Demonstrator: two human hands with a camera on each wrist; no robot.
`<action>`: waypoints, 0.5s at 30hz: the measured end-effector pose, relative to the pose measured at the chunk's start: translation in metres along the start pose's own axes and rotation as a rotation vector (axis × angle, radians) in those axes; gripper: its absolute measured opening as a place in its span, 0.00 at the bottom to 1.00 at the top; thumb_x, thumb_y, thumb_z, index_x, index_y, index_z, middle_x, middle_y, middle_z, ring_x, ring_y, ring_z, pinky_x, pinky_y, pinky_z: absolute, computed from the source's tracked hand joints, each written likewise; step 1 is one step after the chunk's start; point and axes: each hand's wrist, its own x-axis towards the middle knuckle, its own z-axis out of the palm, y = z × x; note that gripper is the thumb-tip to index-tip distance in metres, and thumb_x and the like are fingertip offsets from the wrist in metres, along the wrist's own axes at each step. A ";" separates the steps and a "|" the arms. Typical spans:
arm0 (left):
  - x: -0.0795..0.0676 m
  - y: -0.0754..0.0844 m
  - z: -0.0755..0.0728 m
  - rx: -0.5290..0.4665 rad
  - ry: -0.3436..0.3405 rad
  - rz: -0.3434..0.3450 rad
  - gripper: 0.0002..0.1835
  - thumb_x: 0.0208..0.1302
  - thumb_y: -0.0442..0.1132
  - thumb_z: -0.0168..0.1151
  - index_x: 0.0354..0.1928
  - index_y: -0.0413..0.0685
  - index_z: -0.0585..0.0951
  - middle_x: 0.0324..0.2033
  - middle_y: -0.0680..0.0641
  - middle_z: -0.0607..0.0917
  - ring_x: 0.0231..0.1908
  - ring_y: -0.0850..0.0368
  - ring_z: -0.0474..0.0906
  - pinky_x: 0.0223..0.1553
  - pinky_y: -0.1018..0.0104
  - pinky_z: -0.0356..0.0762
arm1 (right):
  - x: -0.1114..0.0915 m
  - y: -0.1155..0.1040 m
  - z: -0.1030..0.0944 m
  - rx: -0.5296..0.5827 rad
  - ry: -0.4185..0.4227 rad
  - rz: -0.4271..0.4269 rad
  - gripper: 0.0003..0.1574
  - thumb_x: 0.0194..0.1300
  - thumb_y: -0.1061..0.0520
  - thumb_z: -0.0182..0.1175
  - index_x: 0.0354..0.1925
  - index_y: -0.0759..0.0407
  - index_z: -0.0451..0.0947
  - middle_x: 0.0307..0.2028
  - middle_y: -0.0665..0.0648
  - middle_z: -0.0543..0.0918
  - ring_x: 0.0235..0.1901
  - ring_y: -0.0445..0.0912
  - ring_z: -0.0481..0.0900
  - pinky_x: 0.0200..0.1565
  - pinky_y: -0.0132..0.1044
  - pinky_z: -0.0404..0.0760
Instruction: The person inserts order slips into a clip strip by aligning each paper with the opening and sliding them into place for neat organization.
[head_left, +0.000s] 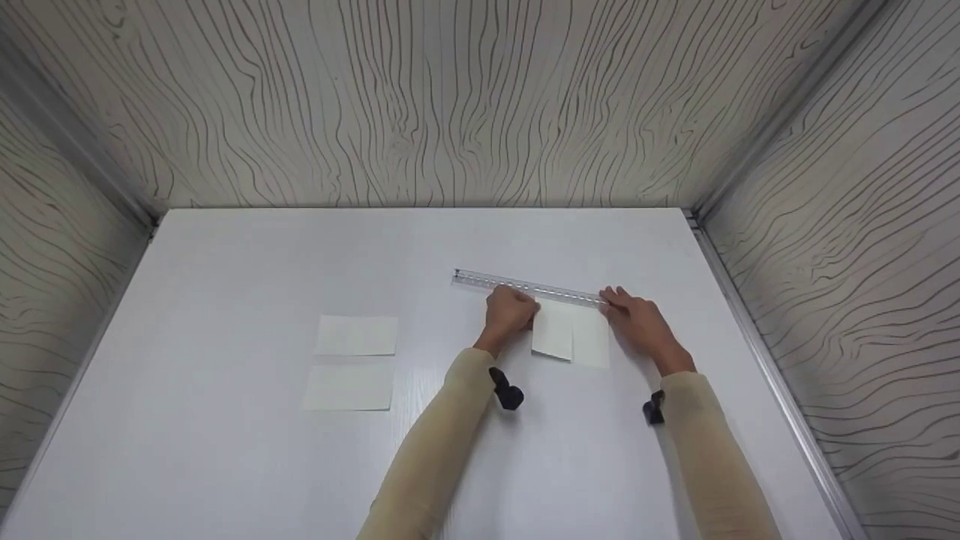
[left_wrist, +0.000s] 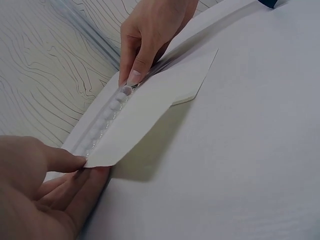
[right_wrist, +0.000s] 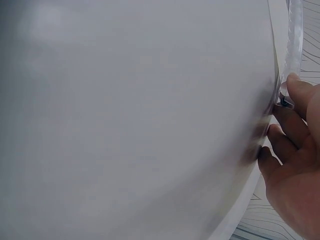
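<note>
A clear plastic ruler (head_left: 555, 292) with a row of round holes lies slanted along the far edge of a pale paper sheet (head_left: 592, 339). My left hand (head_left: 509, 310) pinches the near corner of a paper flap (left_wrist: 125, 132) between thumb and fingers, right at the ruler's edge. That flap stands raised off the table and casts a shadow beneath it. At the ruler's right end, my right hand (head_left: 637, 322) grips it, thumb on top and several fingers curled at the table's surface (right_wrist: 295, 130).
Two pale paper pieces, an upper one (head_left: 358, 335) and a lower one (head_left: 349, 388), lie one below the other on the left of the white table (head_left: 187, 337). Wood-patterned panels (head_left: 420, 105) enclose the back and sides. Dark wrist devices (head_left: 509, 394) sit on both sleeves.
</note>
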 end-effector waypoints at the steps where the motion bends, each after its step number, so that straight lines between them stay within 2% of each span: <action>1: -0.001 0.000 -0.001 0.006 0.002 0.010 0.07 0.64 0.34 0.67 0.31 0.40 0.90 0.22 0.51 0.85 0.22 0.62 0.78 0.24 0.73 0.73 | 0.000 0.000 0.000 0.003 -0.001 0.002 0.33 0.84 0.44 0.49 0.79 0.52 0.63 0.81 0.60 0.60 0.83 0.61 0.53 0.81 0.61 0.51; 7: -0.002 -0.003 -0.007 0.046 0.017 0.086 0.08 0.63 0.32 0.65 0.27 0.40 0.89 0.19 0.52 0.83 0.20 0.62 0.76 0.21 0.74 0.71 | -0.001 0.000 0.000 0.006 0.000 0.001 0.33 0.84 0.43 0.49 0.79 0.51 0.64 0.82 0.60 0.60 0.83 0.61 0.53 0.81 0.62 0.51; 12: -0.005 -0.005 -0.010 0.028 0.010 0.138 0.09 0.63 0.31 0.63 0.31 0.38 0.91 0.19 0.49 0.86 0.18 0.62 0.79 0.22 0.75 0.73 | 0.000 0.002 -0.001 -0.019 0.003 -0.013 0.34 0.84 0.42 0.49 0.79 0.51 0.64 0.81 0.61 0.61 0.82 0.62 0.55 0.81 0.62 0.52; 15: -0.009 -0.006 -0.012 0.052 0.019 0.159 0.10 0.63 0.31 0.62 0.28 0.39 0.90 0.17 0.49 0.86 0.18 0.62 0.78 0.21 0.74 0.72 | 0.000 0.003 -0.001 -0.025 0.001 -0.015 0.34 0.84 0.42 0.48 0.79 0.52 0.64 0.81 0.61 0.61 0.82 0.62 0.55 0.81 0.62 0.51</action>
